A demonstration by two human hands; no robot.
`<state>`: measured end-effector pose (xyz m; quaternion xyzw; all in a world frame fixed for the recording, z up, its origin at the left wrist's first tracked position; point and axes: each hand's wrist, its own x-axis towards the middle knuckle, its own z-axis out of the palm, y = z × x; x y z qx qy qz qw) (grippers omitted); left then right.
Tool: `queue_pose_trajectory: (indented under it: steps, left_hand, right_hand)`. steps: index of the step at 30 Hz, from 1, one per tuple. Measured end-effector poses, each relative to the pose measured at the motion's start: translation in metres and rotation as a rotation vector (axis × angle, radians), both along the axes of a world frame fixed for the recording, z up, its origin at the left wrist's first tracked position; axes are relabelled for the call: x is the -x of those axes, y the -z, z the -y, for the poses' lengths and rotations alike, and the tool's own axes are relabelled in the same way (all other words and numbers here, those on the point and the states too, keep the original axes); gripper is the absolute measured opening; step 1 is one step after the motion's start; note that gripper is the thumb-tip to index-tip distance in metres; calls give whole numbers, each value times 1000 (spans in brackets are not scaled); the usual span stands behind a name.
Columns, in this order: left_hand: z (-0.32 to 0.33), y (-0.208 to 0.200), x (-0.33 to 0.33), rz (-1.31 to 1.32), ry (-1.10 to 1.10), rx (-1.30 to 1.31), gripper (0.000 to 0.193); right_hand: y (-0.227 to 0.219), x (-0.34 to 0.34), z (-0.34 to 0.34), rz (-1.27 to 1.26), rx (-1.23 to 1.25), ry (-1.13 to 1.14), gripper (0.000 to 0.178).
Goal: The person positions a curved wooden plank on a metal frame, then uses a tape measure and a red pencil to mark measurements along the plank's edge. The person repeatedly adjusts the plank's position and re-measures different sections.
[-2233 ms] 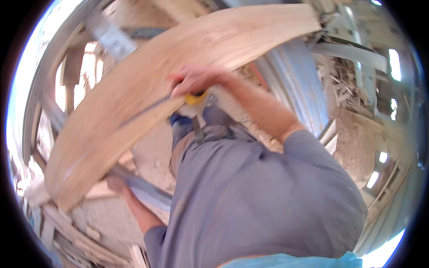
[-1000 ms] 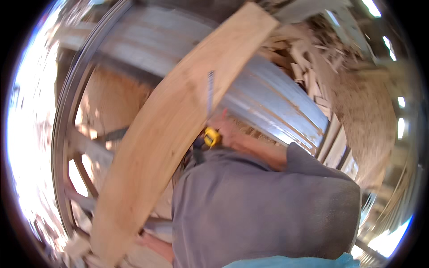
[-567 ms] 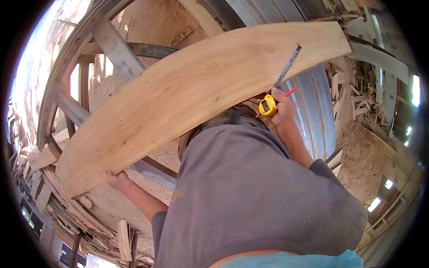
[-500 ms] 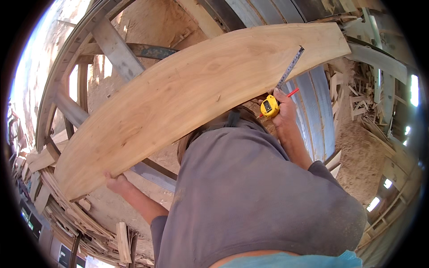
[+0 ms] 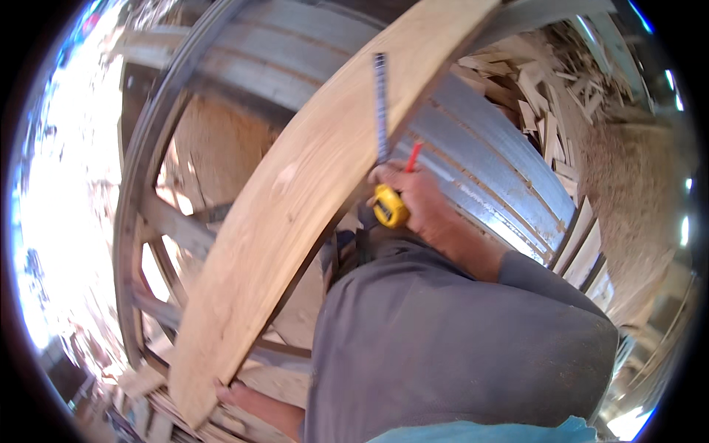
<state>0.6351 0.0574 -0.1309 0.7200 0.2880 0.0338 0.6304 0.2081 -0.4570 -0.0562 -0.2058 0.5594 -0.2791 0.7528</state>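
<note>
A long curved wooden plank (image 5: 292, 188) slants across the view from the lower left to the top. Near its lower end my left hand (image 5: 240, 396) grips the near edge, with the thumb on the upper face and the fingers hidden beneath. My right hand (image 5: 419, 198), at the same edge farther up, is closed round a yellow tape measure (image 5: 390, 206). Out of it runs the blade (image 5: 380, 103), drawn out and reaching over the plank's face. A red pencil or marker (image 5: 413, 156) sticks up from between the fingers of that hand.
Beneath the plank runs a curved timber frame (image 5: 136, 214) with cross ribs. Grey-blue boards (image 5: 495, 166) lie on the right side of the structure. Wood offcuts (image 5: 543, 111) are heaped beyond them, beside brown, sawdust-like ground (image 5: 628, 199). More scrap wood lies at the lower left.
The view has turned, and the plank now slants more steeply, its far end out of frame. Both hands keep their hold, and the tape blade stays drawn out over the wood.
</note>
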Motion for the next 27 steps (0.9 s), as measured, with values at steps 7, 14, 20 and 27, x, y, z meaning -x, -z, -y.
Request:
queue_pose_trajectory:
  steps: [7,14,20,27]
  left_hand:
    - [86,-10,52,67,82,216,38]
    - [187,29,202,-159,191,638,31]
    - [181,63,256,-300,1262,-321,27]
    - [213,45,256,754,1400,-1093,63]
  right_hand:
    - [18,-16,52,75,6,2,17]
    - [96,32,142,100,156,368,17]
    - [119,73,119,-24,200,236,22]
    - [136,131,96,-704,420,-90,21]
